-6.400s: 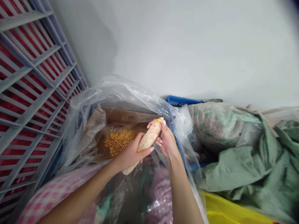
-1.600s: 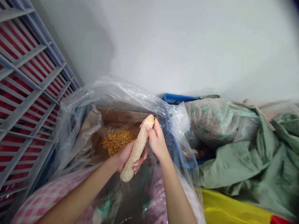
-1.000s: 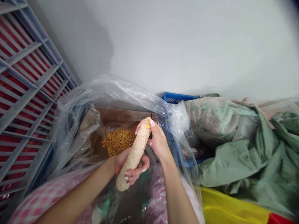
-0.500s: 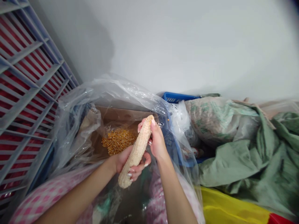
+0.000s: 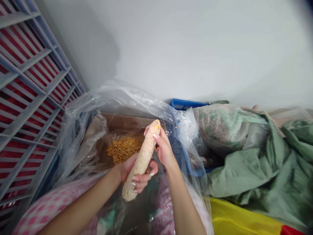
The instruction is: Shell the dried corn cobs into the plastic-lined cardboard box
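A pale, nearly bare corn cob (image 5: 143,156) is held tilted, its tip up and to the right. My left hand (image 5: 137,171) is wrapped round its lower part. My right hand (image 5: 163,150) grips the upper end, thumb pressed near the tip where a few yellow kernels remain. Behind the cob lies a heap of loose yellow kernels (image 5: 123,149) in a cardboard box (image 5: 122,121) lined with clear plastic sheet (image 5: 122,96).
A grey and red slatted rack (image 5: 29,98) stands on the left. A blue basket (image 5: 186,105) sits behind the box. Printed and green sacks (image 5: 244,153) are piled on the right, a yellow bag (image 5: 234,218) below them. A white wall rises behind.
The cob has been turned and shifted slightly in my hands. My right thumb has worked at the tip, where fewer yellow kernels show than 6 seconds ago.
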Available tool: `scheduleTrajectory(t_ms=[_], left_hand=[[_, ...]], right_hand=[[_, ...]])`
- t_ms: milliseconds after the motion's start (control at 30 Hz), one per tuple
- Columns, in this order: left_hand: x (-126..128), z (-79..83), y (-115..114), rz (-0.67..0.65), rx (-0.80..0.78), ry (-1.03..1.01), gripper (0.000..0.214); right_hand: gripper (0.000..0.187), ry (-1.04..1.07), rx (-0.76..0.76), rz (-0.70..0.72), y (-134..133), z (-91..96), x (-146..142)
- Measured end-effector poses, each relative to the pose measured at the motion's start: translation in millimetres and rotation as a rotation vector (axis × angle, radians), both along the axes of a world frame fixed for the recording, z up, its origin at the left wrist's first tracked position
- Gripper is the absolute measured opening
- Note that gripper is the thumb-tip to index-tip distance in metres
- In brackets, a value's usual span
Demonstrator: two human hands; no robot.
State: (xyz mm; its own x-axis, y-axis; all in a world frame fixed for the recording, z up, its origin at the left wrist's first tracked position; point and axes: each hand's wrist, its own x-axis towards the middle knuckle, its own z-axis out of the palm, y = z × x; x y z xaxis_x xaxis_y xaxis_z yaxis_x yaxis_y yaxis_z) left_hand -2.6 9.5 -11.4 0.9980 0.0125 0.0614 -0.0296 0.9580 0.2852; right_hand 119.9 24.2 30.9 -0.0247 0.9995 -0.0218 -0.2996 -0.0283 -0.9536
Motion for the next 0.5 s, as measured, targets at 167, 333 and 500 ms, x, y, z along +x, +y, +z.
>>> scheduleTrajectory(t_ms=[167, 333, 500], left_hand=[[-5, 13.4, 6, 0.096, 0.011, 0.067, 0.036], [-12, 18.4, 16, 0.336, 0.132, 0.323, 0.044], [-8, 17.6, 22, 0.466, 0.177, 0.776, 0.053]], right_hand=[[0.033, -0.078, -0.157, -0.240, 7, -5.7, 2], [0.030, -0.637, 0.124, -0.358, 7, -1.2, 14], [0.035, -0.392, -0.015, -0.235, 3, -4.0, 12]])
